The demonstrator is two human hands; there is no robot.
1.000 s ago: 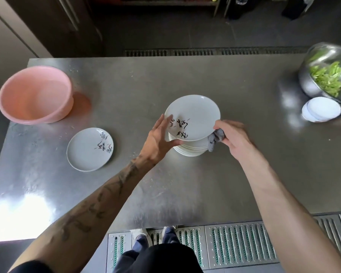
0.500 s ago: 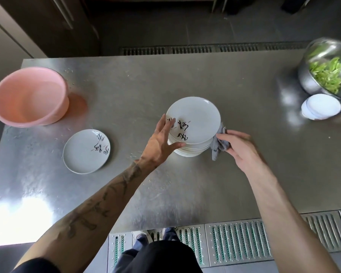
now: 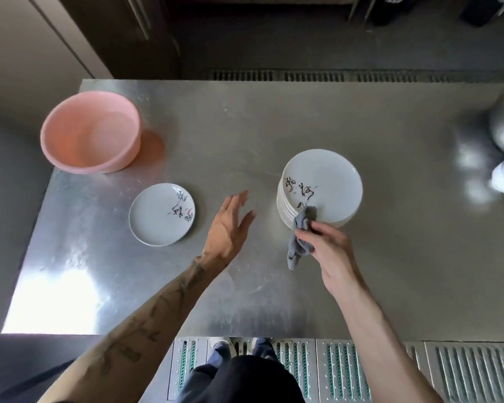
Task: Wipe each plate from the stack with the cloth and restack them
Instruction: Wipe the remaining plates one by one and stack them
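- Stiff, breakable, probably slick plate stack [image 3: 323, 181]; best lifted one at a time by opposite rim edges.
- Limp grey cloth [image 3: 298, 239], pinched in right hand [image 3: 329, 248], touching the stack's near edge.
- Spread, empty left hand [image 3: 230, 225].

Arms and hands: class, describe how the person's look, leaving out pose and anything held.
Both arms are bare as far as the view shows. The left forearm carries dark tattoos; the right forearm shows none. The left hand and right hand are ungloved, with no ring or watch visible.

Grey cloth [image 3: 300, 237] touches plate stack's [image 3: 322, 187] near rim.
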